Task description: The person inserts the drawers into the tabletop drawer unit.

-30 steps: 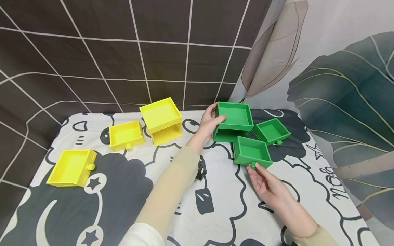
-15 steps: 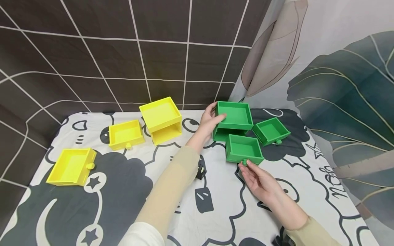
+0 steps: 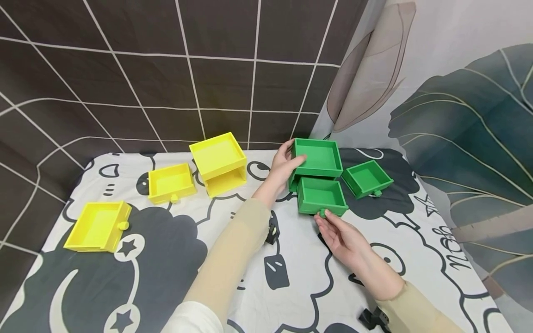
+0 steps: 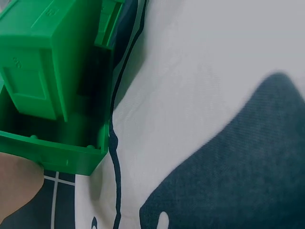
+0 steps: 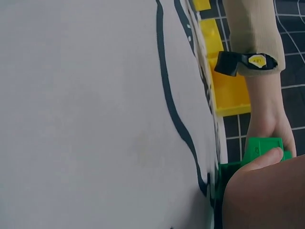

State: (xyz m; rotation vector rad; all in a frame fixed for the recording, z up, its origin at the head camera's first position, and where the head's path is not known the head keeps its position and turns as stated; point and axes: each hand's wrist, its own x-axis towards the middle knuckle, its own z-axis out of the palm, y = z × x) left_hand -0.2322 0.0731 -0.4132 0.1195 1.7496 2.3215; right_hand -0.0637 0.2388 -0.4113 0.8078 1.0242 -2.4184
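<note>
A green cabinet shell (image 3: 319, 156) with a tray-like top stands at the bed's far side. My left hand (image 3: 283, 167) grips its left side, thumb over the top rim. In front of its opening is a green drawer (image 3: 321, 192); the left wrist view shows that drawer (image 4: 28, 76) with its back end inside the shell (image 4: 52, 152), slightly askew. The fingers of my right hand (image 3: 349, 243) pinch the drawer's round knob (image 3: 322, 213). A second green drawer (image 3: 367, 178) lies just right of the shell. In the right wrist view, my right thumb (image 5: 264, 161) partly covers the green drawer.
Left of the green pieces stand a yellow cabinet shell (image 3: 218, 159) and two yellow drawers, one beside it (image 3: 170, 181) and one nearer (image 3: 96, 225). A dark gridded cloth (image 3: 220, 83) hangs behind the patterned sheet (image 3: 291, 305). Black straps with small devices sit at both wrists.
My right hand has carried the green drawer left and back, from the shell's front right corner to its opening. My left hand and the shell have stayed in place.
</note>
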